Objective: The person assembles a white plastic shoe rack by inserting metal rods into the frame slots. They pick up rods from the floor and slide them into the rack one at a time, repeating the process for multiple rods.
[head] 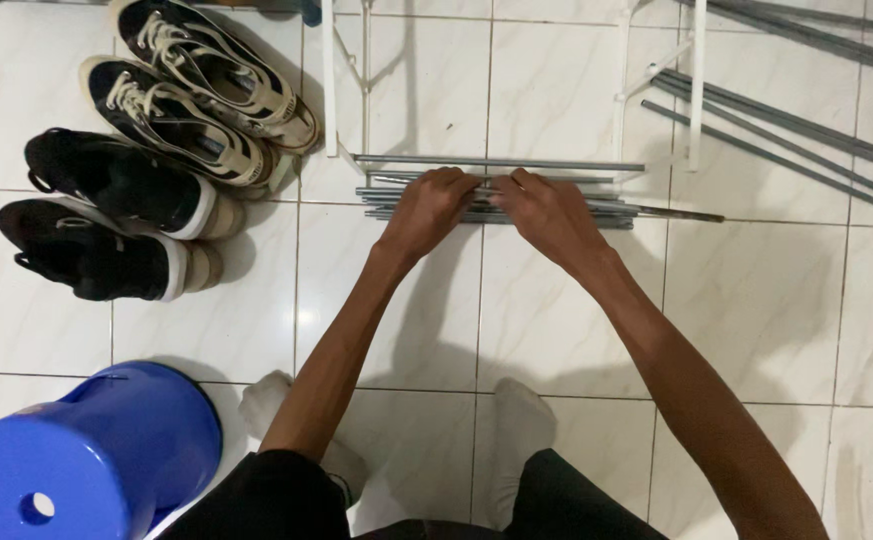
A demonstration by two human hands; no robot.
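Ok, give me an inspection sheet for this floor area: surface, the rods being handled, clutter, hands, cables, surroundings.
Surface: white tiled floor, glossy, grey grout lines.
Job's things: bundle of grey metal rods lying flat across the floor; white frame pieces just beyond it.
Clutter: loose grey rods at upper right; two pairs of black sneakers at left.
Hands: left hand and right hand both rest on the bundle near its middle, fingers curled over the rods.
Cables: nothing seen.
Surroundings: blue plastic stool at lower left; the person's white-socked feet on the tiles.
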